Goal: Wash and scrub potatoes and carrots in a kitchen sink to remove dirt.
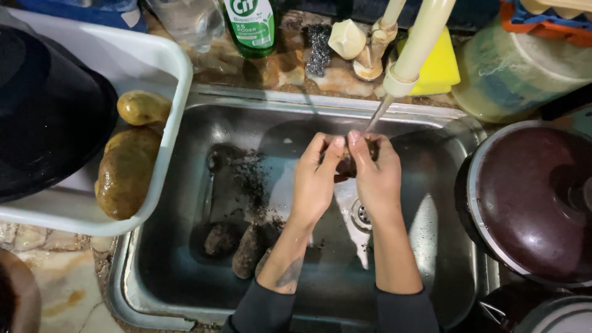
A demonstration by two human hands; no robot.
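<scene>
Both my hands are over the steel sink (203, 117), under a thin stream of water from the cream tap (414, 52). My left hand (316, 179) and my right hand (377, 176) together grip a dirty brown potato (346, 165), mostly hidden between the fingers. Several muddy potatoes (237, 246) lie on the sink floor at the lower left, with dark soil scattered above them.
A white tub (157, 191) at the left holds washed potatoes (126, 172) and a black pan (43, 111). A green bottle (250, 24), a steel scourer (318, 46) and a yellow sponge (441, 68) stand behind the sink. A dark lidded pot (530, 197) sits at the right.
</scene>
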